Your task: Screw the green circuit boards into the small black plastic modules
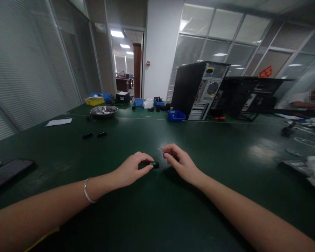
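My left hand is closed in a pinch on a small black piece with a green area, low over the green table or resting on it; I cannot tell which. To the right, my right hand is closed on a slim tool with a thin metal shaft. The shaft points up and left, apart from the black piece. Fingers cover the rest of the tool, so its exact kind is unclear. Farther left lie two similar small black pieces, one beside the other.
On the green table stand a metal bowl, a yellow tray, a blue bin and a black computer tower. A keyboard lies at left, a white sheet behind it. Another person is at far right.
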Demonstrator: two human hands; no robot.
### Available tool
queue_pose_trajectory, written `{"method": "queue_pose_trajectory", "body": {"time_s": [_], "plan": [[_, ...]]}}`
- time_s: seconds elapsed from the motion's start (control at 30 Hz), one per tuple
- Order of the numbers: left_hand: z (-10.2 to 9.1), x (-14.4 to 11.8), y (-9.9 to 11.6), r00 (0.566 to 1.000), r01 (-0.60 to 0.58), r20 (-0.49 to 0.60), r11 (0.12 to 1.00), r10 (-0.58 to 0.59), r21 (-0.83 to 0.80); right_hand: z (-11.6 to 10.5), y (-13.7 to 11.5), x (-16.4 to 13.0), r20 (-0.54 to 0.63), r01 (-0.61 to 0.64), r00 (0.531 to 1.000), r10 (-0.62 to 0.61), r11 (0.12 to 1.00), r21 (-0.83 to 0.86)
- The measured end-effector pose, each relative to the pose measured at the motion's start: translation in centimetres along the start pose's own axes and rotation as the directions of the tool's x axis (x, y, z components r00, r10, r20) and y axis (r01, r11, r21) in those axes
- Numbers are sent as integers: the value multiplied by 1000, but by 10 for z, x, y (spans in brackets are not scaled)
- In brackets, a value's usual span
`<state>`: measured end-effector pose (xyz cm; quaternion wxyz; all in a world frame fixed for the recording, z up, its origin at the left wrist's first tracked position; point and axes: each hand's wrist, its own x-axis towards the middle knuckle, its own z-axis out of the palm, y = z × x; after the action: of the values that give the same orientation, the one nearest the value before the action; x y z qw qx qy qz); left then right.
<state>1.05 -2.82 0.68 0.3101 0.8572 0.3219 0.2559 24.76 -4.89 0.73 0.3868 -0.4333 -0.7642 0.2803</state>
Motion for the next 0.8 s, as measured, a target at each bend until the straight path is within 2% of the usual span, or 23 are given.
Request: {"method": "queue_pose_trajectory", "body": {"time_s": [0.2,0.5,0.8], "plan": [[1,-2,-1,999,-29,35,997,26,72,-17,8,3,151,28,988,-10,992,-122],[1,-1,0,1000,-25,21,992,23,121,-4,8,4,200,168,971,-131,969,-182],[2,0,0,998,-53,22,987,50,149,-20,-4,2,343,153,937,-62,957,-246]]}}
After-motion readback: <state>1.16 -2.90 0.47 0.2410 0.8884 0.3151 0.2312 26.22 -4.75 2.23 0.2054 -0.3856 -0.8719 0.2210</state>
